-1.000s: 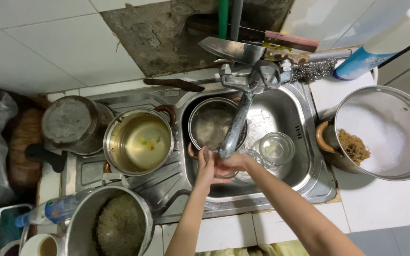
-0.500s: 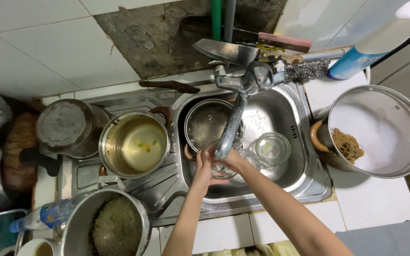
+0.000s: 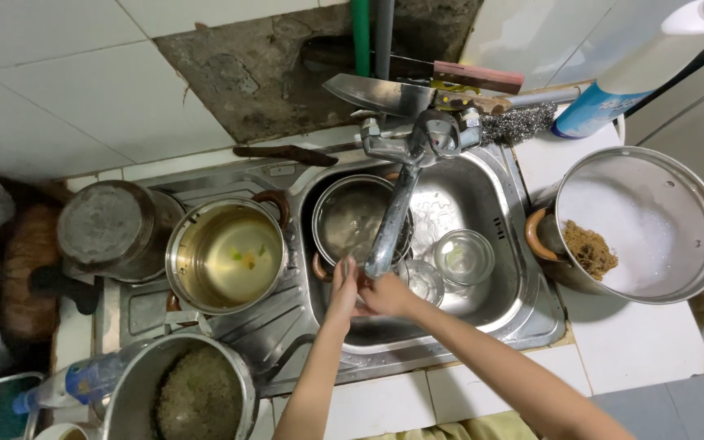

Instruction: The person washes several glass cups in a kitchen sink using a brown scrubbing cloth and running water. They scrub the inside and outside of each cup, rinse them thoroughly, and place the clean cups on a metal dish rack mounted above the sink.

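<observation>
- The left hand [image 3: 342, 287] and right hand [image 3: 386, 295] meet under the spout of the tap [image 3: 393, 220], over the front of the steel sink [image 3: 523, 305].
- The hands press together, fingers loosely curled around each other; they hold nothing that shows.
- Both forearms reach up from the lower edge, the right one slanting in from the lower right.
- Just beside the hands stand two clear glasses [image 3: 464, 257], with a small pot [image 3: 352, 218] behind them in the basin.
- On the left drainboard sits a pot of yellowish liquid [image 3: 228, 257].
- On the right surface, a large foamy pot [image 3: 644, 224] holds a brown scrubber.
- A blue and white bottle [image 3: 613, 98] leans at the upper right.
</observation>
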